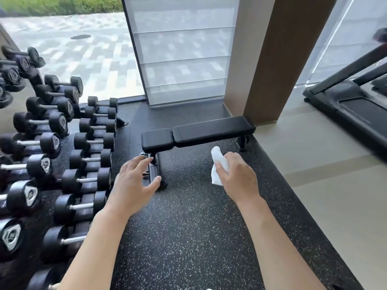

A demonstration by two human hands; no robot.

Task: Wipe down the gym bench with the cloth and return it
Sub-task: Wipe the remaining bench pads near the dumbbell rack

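Lying flat on the speckled floor mat [188, 237], bench [199, 132] runs left–right, short pad leftward. Right hand [237, 174] grips white cloth [217, 164], bunched upright, short of bench. Left hand [134, 185] spread, empty, over bench's foot.

Racked dumbbells [52, 143] line the left; a treadmill [354, 101] stands at right on pale floor.

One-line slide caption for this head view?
Right hand holds white cloth, left hand open, approaching black gym bench.
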